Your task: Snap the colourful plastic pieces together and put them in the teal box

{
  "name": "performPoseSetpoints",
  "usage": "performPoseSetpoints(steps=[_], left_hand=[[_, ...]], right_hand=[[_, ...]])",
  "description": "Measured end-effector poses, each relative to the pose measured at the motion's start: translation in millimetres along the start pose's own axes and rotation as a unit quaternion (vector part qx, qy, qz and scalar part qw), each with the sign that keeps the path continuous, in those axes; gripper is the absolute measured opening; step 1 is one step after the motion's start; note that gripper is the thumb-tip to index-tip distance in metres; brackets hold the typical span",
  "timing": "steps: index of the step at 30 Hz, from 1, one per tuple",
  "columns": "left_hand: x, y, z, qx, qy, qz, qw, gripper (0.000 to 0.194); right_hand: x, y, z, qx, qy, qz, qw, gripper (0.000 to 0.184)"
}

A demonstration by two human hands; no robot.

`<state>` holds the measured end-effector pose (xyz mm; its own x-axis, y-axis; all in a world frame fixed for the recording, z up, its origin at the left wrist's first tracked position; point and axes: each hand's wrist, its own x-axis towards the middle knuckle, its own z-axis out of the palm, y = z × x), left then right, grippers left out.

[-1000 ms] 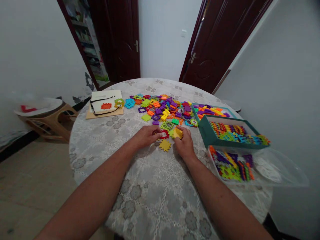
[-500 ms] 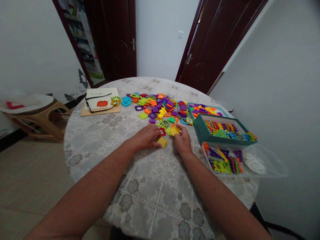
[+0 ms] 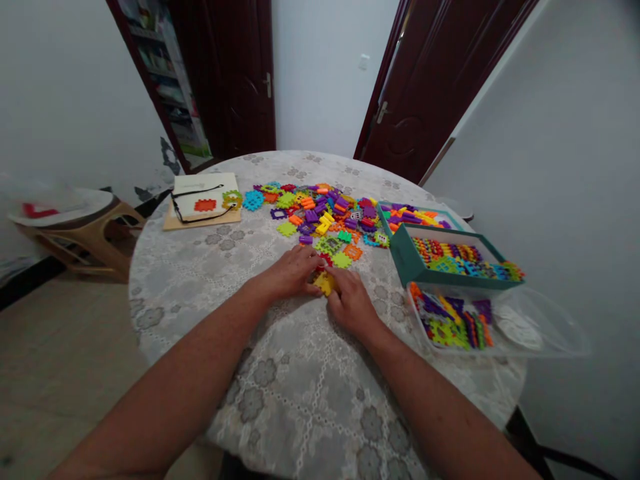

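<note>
Both hands meet over the near end of the pile of plastic building pieces. A yellow notched building tile (image 3: 325,283) lies between them, close to the tablecloth. My right hand (image 3: 351,301) is closed on its right side, with index finger and thumb pressed to the edge. My left hand (image 3: 293,272) curves over the left side, thumb at the tile's edge and fingers bent around it. Whether one yellow tile or two stacked ones are there, I cannot tell. Just beyond the fingertips are a red piece (image 3: 326,259), a lime tile (image 3: 342,260) and an orange frame tile (image 3: 353,252).
A mixed heap of building pieces (image 3: 320,213) covers the table's far middle. To the right stand a green box (image 3: 407,257) and a clear plastic tub (image 3: 550,327), both holding pieces. Eyeglasses (image 3: 200,220) rest on a board (image 3: 173,222) at far left.
My right hand has moved left and nearer, carrying a yellow tile from beside the lime tile to the yellow tile at my left hand. The orange frame tile is now uncovered.
</note>
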<state>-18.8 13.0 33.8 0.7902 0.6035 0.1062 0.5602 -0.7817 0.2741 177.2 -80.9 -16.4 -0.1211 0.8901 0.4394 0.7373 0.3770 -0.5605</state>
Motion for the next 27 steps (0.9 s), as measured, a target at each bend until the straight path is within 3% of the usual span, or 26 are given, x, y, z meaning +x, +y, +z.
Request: performPoseSetpoints(steps=[6, 12, 16, 22, 27], left_hand=[[0, -9, -0.4, 0.016, -0.029, -0.042, 0.999, 0.079], [0, -11, 2.1, 0.0, -0.03, -0.034, 0.999, 0.081], [2, -10, 2.8, -0.011, -0.019, -0.032, 0.999, 0.073], [6, -7, 6.4, 0.018, -0.019, -0.029, 0.999, 0.044], [6, -6, 14.9, 0.036, 0.037, -0.058, 0.997, 0.055]], right_hand=[[-3, -4, 3, -0.078, -0.022, 0.031, 0.996, 0.052], [-2, -4, -1, 0.003, -0.007, 0.061, 0.998, 0.06], [-2, -5, -3, 0.089, 0.036, 0.08, 0.992, 0.062], [-1, 10, -14, 0.102, 0.053, 0.131, 0.985, 0.048], [-3, 7, -20, 0.08, 0.036, 0.117, 0.989, 0.037]])
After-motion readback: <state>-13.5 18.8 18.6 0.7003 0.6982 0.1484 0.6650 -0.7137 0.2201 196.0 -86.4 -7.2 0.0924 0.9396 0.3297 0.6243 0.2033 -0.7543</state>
